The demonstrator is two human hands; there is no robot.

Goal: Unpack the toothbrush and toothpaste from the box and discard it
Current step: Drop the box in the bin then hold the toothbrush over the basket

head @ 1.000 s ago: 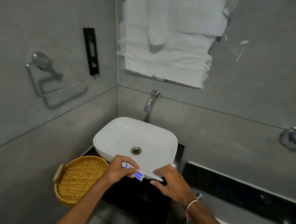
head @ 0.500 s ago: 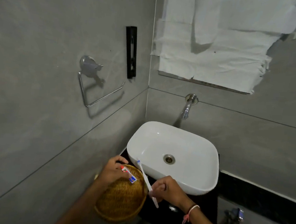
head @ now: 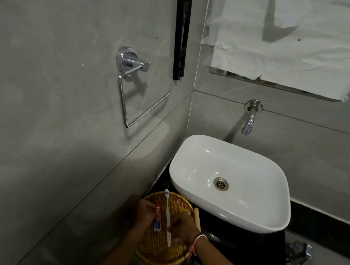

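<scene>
My left hand [head: 144, 213] holds a small toothpaste tube [head: 157, 221], red cap up, blue and white body, over the wicker basket [head: 159, 253]. My right hand [head: 182, 228] grips a white toothbrush [head: 168, 214] near its lower end, bristle head pointing up and away. Both hands hover above the round yellow basket, which sits on the dark counter left of the sink. No box shows in view.
A white basin [head: 230, 181] stands on the black counter [head: 244, 251] to the right, under a wall tap [head: 248, 121]. The grey wall on the left carries a chrome towel ring [head: 132, 83] and a black bracket [head: 181, 38]. Paper covers the mirror [head: 290, 43].
Both hands moved left from in front of the basin to over the basket. The toothbrush turned from lying across to pointing upward, and the view swung left.
</scene>
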